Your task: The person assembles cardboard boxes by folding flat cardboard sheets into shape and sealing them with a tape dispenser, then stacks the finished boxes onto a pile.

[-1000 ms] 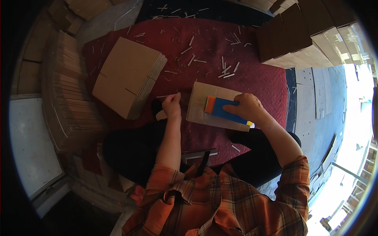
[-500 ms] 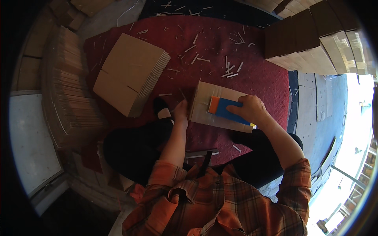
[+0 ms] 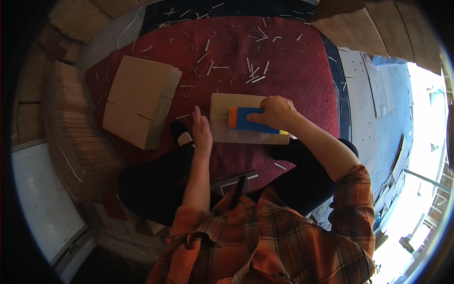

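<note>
- Closed over a blue block with an orange end (image 3: 246,119), the right hand (image 3: 276,111) presses it flat onto a folded cardboard piece (image 3: 227,135), seemingly to rub the board down.
- Left hand (image 3: 202,132) lies open-fingered at the board's left edge, holding nothing, likely steadying it against sliding.
- Cardboard piece rests on a red quilted mat (image 3: 293,61), just ahead of the person's knees.
- Stack of flat cardboard (image 3: 139,106) sits well left; pale scraps (image 3: 255,75) litter the mat beyond.
</note>
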The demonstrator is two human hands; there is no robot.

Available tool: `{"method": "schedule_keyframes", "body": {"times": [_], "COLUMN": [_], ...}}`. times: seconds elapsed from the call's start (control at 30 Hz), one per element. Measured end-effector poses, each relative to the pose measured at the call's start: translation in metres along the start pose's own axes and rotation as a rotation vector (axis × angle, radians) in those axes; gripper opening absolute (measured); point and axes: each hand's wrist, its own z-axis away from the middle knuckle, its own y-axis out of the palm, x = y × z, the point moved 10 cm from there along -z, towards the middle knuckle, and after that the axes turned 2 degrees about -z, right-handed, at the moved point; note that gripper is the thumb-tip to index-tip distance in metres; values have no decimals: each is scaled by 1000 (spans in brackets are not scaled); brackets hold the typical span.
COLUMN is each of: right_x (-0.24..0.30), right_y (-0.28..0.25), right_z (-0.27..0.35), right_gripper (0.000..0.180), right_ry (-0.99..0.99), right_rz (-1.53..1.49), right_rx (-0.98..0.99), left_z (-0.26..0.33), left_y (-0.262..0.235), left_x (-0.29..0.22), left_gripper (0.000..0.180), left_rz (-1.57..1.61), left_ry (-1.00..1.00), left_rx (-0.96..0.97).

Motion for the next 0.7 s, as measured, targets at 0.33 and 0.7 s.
{"method": "schedule_keyframes", "body": {"times": [0.33,0.7], "right_x": [-28,-186], "right_y": [-14,-12], "right_z": [29,53], "right_gripper": [59,50], "right_ry": [-120,16], "right_rz": [-75,-161], "right_rx": [36,-12], "left_z": [38,38], "left_y": [48,55], "left_x": [-57,-59], "left_gripper": [100,100], "left_rz": [-905,-1107], "left_ry": [490,441], "left_rx": [143,141]}}
